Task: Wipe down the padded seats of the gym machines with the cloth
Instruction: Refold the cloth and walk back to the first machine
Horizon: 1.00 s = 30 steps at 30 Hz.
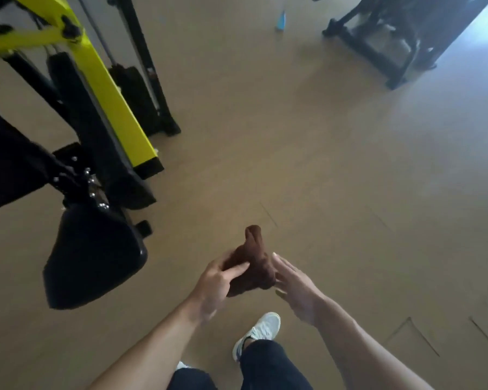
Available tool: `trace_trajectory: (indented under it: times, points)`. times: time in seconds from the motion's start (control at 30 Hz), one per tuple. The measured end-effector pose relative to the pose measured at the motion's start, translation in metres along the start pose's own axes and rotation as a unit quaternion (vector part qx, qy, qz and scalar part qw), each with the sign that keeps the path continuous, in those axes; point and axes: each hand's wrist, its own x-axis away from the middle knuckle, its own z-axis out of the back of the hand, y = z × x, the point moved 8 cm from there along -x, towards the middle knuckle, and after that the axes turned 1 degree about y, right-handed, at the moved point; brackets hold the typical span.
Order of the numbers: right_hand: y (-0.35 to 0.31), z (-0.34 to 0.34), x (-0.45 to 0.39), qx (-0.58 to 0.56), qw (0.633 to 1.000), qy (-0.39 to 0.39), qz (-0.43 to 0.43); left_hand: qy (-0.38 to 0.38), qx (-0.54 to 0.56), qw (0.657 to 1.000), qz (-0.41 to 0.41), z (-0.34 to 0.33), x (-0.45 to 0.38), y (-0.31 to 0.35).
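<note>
Underfoot, tan floor spreads past a yellow-framed machine and its black padded seat, while the left hand pinches a bunched brown cloth against the flat, straight-fingered right hand.

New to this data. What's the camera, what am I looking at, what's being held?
There is no robot here: one wide-angle camera worn on a person's head looks forward and down. The two bare arms are the wearer's own. The left hand has a grip on a bunched brown cloth; the right hand is flat, its fingers straight beside the cloth. Below are a white sneaker and dark trousers. At left stands a yellow-framed gym machine with a black padded seat, which nothing touches. Another dark machine stands top right on the tan floor.
</note>
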Motion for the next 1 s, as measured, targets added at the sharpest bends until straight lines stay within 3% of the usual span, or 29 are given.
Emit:
trace_trajectory:
  times: [0.07,0.3,0.47,0.57,0.63,0.8,1.0]
  points:
    - [-0.019,0.030,0.003,-0.033,0.999,-0.020,0.013,-0.002,-0.005,1.000,0.004,-0.034,-0.014,0.010]
    - [-0.117,0.133,0.009,-0.050,0.982,0.082,0.165,-0.079,-0.067,0.995,-0.004,-0.132,-0.070,0.069]
    - [-0.184,0.182,-0.010,0.004,0.965,0.120,0.232,0.031,-0.181,0.979,-0.086,-0.158,-0.133,0.124]
    - [-0.225,0.210,-0.029,-0.002,0.957,0.144,0.253,0.059,-0.241,0.956,-0.156,-0.176,-0.170,0.159]
    - [-0.254,0.228,-0.046,-0.008,0.952,0.153,0.264,0.062,-0.223,0.953,-0.195,-0.191,-0.196,0.184]
    - [-0.329,0.281,-0.086,-0.013,0.941,0.202,0.271,0.006,-0.202,0.960,-0.192,-0.228,-0.284,0.238]
    - [-0.417,0.355,-0.120,-0.020,0.923,0.253,0.288,-0.041,-0.309,0.916,-0.252,-0.303,-0.381,0.321]
